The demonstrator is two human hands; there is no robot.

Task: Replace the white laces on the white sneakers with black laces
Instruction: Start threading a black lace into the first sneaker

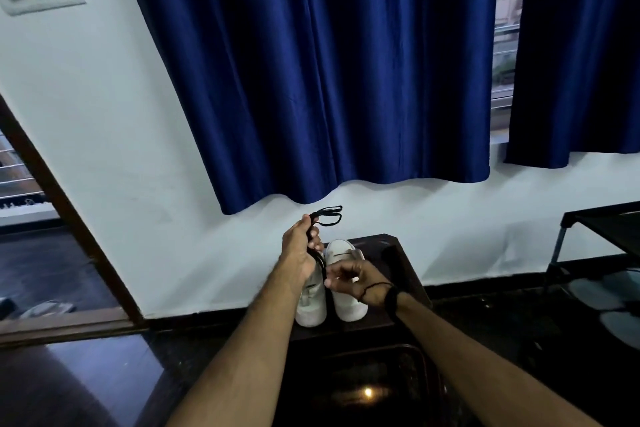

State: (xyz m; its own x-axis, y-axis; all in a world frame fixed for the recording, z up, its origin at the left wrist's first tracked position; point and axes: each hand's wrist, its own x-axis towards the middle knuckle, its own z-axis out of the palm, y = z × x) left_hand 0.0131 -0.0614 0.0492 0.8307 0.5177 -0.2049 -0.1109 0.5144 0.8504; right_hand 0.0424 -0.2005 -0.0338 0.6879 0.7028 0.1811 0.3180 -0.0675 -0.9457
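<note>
Two white sneakers stand side by side on a dark table (pixel 388 246), toes toward me: the left sneaker (pixel 311 308) partly behind my left wrist, the right sneaker (pixel 346 302) beside it. My left hand (pixel 299 248) is raised above them and grips a bunch of black laces (pixel 327 215), whose loops stick out above my fist while strands hang down below it. My right hand (pixel 349 277) pinches the hanging strands just under the left hand. The eyelets of both sneakers are mostly hidden by my hands.
A dark flat object (pixel 394 262) lies on the table right of the sneakers. Blue curtains (pixel 329 73) hang on the white wall behind. A black shoe rack (pixel 602 253) with footwear stands at the right. An open doorway (pixel 41 246) is at the left.
</note>
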